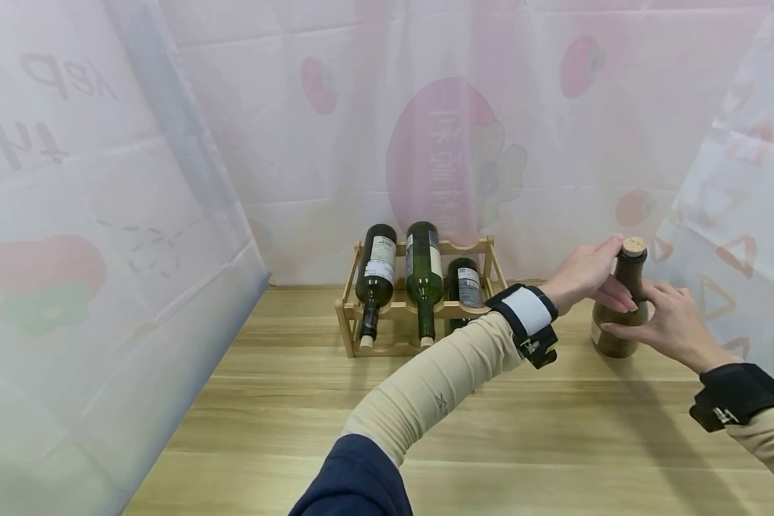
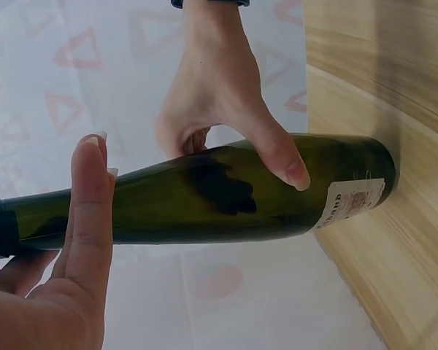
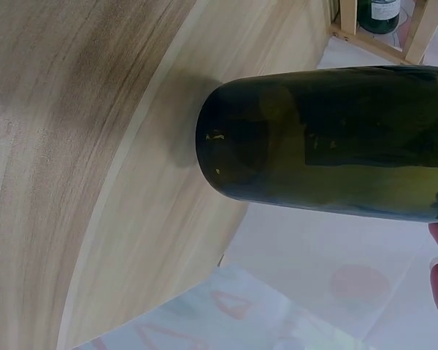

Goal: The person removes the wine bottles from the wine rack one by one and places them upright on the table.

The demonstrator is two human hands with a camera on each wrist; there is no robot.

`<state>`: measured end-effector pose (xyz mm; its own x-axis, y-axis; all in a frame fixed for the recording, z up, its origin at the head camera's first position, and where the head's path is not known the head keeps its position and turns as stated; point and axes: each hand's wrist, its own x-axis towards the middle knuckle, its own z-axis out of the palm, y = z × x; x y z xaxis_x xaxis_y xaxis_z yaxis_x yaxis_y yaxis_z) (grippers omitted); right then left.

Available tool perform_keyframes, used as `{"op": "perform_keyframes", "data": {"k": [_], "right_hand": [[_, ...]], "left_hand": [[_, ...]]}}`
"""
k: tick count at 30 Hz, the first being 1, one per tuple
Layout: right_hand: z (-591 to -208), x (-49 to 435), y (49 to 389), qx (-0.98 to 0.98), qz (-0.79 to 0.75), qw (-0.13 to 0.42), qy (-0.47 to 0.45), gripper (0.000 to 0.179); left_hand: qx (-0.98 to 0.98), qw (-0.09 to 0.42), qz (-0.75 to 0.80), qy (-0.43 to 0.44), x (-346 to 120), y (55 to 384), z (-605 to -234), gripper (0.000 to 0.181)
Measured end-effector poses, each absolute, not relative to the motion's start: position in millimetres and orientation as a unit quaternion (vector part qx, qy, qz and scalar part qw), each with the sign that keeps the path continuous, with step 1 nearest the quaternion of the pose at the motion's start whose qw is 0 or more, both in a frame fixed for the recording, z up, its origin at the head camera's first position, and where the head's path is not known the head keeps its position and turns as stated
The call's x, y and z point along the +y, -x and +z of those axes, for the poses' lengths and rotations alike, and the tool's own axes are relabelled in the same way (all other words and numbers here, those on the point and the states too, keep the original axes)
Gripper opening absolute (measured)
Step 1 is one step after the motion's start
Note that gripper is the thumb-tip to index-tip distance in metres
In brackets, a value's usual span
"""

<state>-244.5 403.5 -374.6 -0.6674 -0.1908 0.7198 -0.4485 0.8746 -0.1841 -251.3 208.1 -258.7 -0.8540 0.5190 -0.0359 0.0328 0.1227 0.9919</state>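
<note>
A dark green wine bottle (image 1: 619,347) with a cork in its mouth stands upright over the right side of the table. My left hand (image 1: 583,276) holds its neck, long fingers across one side and the thumb on the other, as the left wrist view shows. Lower down, my right hand (image 1: 680,326) grips the body, with the thumb in front and the other fingers behind. In the left wrist view a pale label shows near the base of the bottle (image 2: 277,219). Whether the base touches the wood is hard to tell.
A wooden wine rack (image 1: 345,326) stands at the back middle. On its upper tier lie two corked bottles, one dark (image 1: 375,287) and one green (image 1: 422,283), necks toward me. Another bottle (image 1: 467,287) lies lower at the right. Printed curtains (image 1: 284,158) enclose the wooden table (image 1: 264,430).
</note>
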Motion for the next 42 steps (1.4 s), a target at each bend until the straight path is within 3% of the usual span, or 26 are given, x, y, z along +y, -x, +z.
{"op": "perform_keyframes", "data": {"k": [34, 42], "right_hand": [[-372.9, 420.7, 246.6, -0.903, 0.18, 0.356, -0.158, 0.068], [-369.6, 422.3, 244.8, -0.915, 0.192, 0.33, -0.134, 0.064]], "left_hand": [[0.745, 0.181, 0.616, -0.181, 231.1, 257.1, -247.9, 0.059], [0.753, 0.176, 0.611, -0.171, 239.2, 258.8, -245.6, 0.06]]}}
